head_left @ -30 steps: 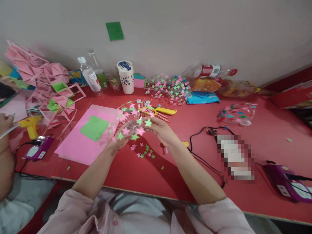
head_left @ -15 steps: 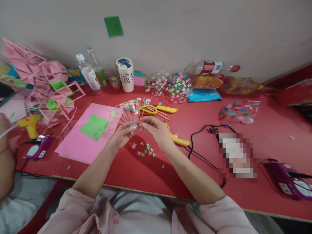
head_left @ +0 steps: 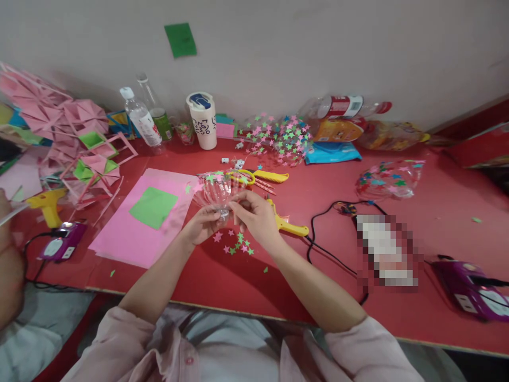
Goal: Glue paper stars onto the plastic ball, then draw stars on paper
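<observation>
A clear plastic bottle piece [head_left: 221,192], cut into thin strips with pink and green stars on them, is held over the red table with its narrow neck toward me. My left hand [head_left: 201,225] grips the neck from the left, thumb and fingers closed on it. On the other side my right hand [head_left: 254,215] pinches the piece near the neck; its fingertips partly hide what they touch. Loose pink and green paper stars [head_left: 238,244] lie just below my hands. Close to my right hand is a yellow glue gun [head_left: 292,227] with a black cord.
Pink paper sheets [head_left: 137,239] with a green square [head_left: 154,207] lie left. Behind are yellow-handled scissors [head_left: 247,178], a yellow cutter [head_left: 272,176], a white tumbler [head_left: 202,122] and star-covered plastic pieces [head_left: 292,140]. A co-worker's arm [head_left: 10,260] is at far left; a purple power strip [head_left: 471,289] sits right.
The bottle piece has turned and shifted slightly right and toward me, its strips spreading more to view. Both hands moved a little with it and still hold it.
</observation>
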The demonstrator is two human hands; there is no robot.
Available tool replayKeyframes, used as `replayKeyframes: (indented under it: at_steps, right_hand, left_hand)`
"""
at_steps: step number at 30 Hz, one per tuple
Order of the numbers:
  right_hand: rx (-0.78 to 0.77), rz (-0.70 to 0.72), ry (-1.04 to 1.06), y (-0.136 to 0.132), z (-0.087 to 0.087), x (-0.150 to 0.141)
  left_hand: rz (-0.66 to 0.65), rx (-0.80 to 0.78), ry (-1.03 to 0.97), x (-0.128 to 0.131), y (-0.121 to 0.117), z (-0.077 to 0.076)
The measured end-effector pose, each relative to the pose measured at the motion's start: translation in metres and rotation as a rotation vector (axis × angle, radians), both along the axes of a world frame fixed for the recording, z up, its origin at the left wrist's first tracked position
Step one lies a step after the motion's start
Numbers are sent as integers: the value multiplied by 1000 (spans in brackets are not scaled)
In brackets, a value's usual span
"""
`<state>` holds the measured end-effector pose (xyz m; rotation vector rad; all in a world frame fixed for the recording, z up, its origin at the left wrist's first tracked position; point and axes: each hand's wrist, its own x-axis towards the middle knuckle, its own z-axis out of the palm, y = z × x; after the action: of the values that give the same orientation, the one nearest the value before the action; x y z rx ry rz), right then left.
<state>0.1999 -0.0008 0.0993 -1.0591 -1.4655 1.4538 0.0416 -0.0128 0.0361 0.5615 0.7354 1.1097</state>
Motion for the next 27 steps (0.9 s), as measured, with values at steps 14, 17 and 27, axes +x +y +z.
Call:
replayKeyframes:
  at_steps: [14,17,27]
  right_hand:
    - [-7,7,63,-9,7,-2]
    - [2,39,51,-9,7,-1]
    - [229,81,-127,0,3,3]
  left_hand:
    - [-20,42,25,-2,0,-5]
    - [-17,52,21,-3,0,-6]
    - [-18,42,5,-6,0,-6]
